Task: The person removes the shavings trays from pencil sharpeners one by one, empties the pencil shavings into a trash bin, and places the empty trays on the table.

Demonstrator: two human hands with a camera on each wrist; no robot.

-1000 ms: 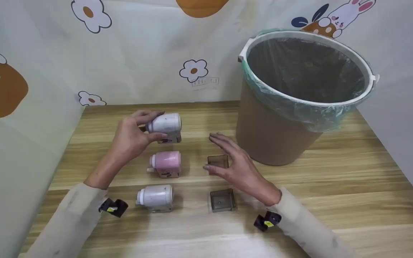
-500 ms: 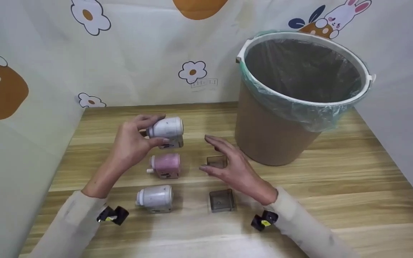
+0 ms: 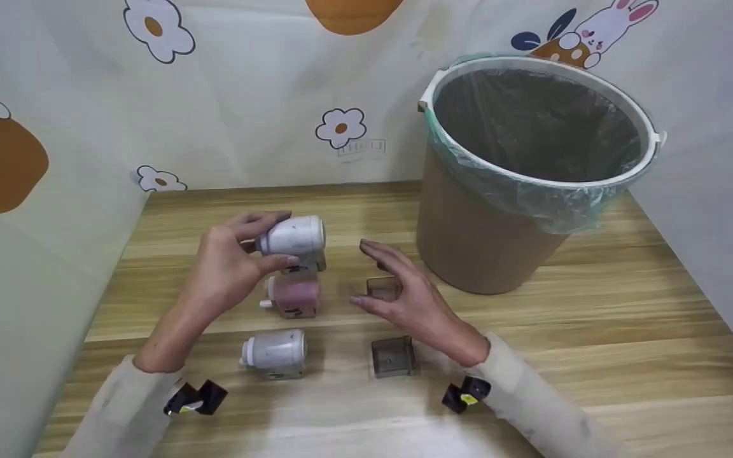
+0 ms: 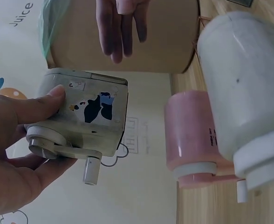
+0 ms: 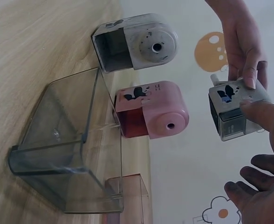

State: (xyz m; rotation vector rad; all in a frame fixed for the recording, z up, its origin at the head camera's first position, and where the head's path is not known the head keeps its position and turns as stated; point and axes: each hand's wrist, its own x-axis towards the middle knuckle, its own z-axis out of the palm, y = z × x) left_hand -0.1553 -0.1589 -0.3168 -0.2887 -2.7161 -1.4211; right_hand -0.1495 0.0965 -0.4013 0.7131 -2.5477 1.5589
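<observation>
My left hand (image 3: 223, 267) grips a white crank pencil sharpener (image 3: 293, 236) between thumb and fingers, raised above the table. In the right wrist view, a dark see-through shavings drawer (image 5: 233, 122) shows in its lower part. Below it on the table stands a pink pencil sharpener (image 3: 296, 294), with another white pencil sharpener (image 3: 275, 350) nearer me. Both have bare drawer slots in the right wrist view. My right hand (image 3: 420, 299) holds nothing, fingers spread toward the held sharpener. Beneath it lies a reddish drawer (image 5: 132, 196); a grey clear drawer (image 3: 394, 356) lies nearer.
A tall brown bin (image 3: 487, 235) with a white rim and a thin greenish liner stands at the back right of the wooden table (image 3: 627, 318). Patterned sheeting (image 3: 245, 95) closes off the back and both sides.
My left hand has come slightly down and toward me with the white pencil sharpener, which now partly overlaps the pink one. My right hand has shifted a little left.
</observation>
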